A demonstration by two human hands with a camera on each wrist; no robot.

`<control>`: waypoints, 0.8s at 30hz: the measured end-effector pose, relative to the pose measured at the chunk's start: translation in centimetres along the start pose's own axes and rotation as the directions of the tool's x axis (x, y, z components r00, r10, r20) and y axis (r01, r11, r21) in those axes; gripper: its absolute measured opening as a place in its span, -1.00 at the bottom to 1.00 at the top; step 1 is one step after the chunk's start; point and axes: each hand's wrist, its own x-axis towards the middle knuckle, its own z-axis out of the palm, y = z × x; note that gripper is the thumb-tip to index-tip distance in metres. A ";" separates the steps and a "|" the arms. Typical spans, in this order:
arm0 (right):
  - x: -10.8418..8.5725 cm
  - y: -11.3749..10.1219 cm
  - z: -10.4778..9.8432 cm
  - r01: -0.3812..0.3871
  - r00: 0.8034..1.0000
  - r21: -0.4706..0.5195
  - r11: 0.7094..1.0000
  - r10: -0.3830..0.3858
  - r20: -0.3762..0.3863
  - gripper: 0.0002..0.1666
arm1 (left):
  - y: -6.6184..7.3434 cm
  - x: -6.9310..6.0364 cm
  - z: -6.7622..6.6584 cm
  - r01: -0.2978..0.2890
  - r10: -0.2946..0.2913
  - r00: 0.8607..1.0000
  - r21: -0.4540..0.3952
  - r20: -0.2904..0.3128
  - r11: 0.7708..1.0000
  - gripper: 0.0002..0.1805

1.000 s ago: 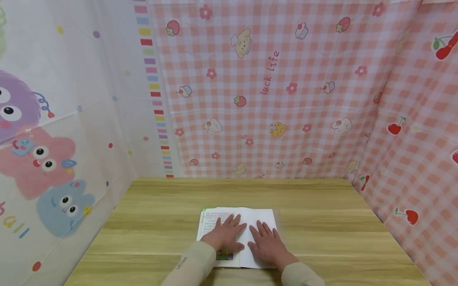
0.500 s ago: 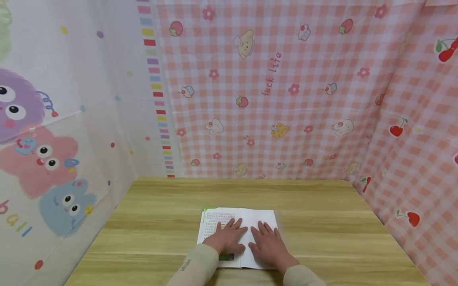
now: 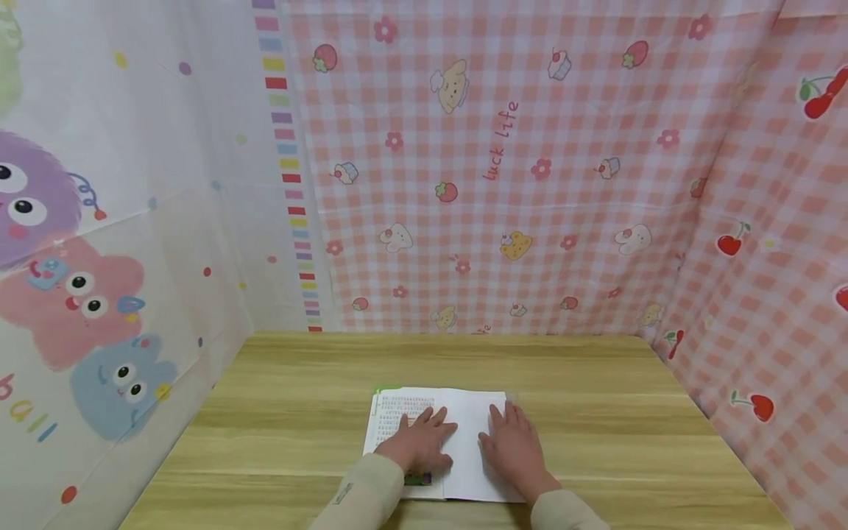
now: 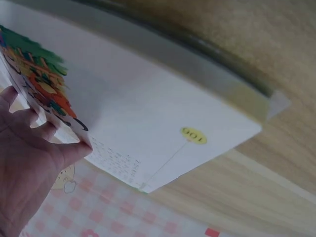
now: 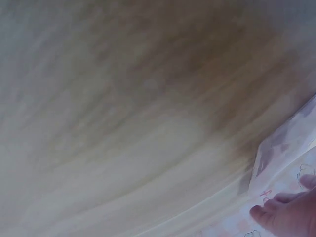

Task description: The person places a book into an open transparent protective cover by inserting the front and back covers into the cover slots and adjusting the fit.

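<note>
An open book (image 3: 469,442) lies on the wooden table in the head view. Its left page bears printed text and a small colour picture, and its right page looks blank. My left hand (image 3: 419,442) rests on the left page with fingers spread. In the left wrist view the same hand (image 4: 24,153) touches the page beside a colourful picture (image 4: 44,84); a yellow page-number oval (image 4: 193,136) sits near the corner. At the book's right edge lies my right hand (image 3: 518,447), fingers extended. The blurred right wrist view shows that hand (image 5: 289,215) near a clear plastic edge (image 5: 276,153).
The wood-grain table (image 3: 278,397) extends around the book. Behind it hangs a pink checked cloth (image 3: 503,206) with cartoon prints. A white cartoon-printed cloth (image 3: 199,294) stands at the left, and a cherry-printed checked cloth (image 3: 768,316) at the right.
My right hand has moved rightward across the right page to its outer edge, uncovering more of that page. My left hand has stayed nearly in place.
</note>
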 end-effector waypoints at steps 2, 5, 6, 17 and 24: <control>0.1 0.2 -0.1 -0.055 0.998 0.005 0.998 0.055 -0.032 -0.36 | -0.1 0.1 0.2 -0.004 0.004 1.000 0.001 -0.007 1.000 -0.29; 0.2 0.5 0.0 -0.147 0.988 0.014 0.989 0.147 -0.043 -0.36 | -0.2 0.1 0.2 -0.011 0.011 1.000 -0.007 -0.010 1.000 -0.28; 0.2 0.6 0.0 -0.174 0.984 0.017 0.985 0.174 -0.040 -0.37 | -0.1 0.0 0.2 -0.013 0.013 1.000 -0.009 -0.009 1.000 -0.27; 0.2 1.2 0.0 -0.258 0.966 0.109 0.960 0.257 0.015 -0.36 | 0.0 -0.3 -0.2 -0.007 0.005 1.000 -0.068 -0.019 0.998 -0.18; 0.5 1.0 -0.8 -0.294 0.954 0.265 0.918 0.299 0.023 -0.38 | -0.1 0.1 0.0 -0.007 0.005 1.000 -0.066 -0.029 0.998 -0.19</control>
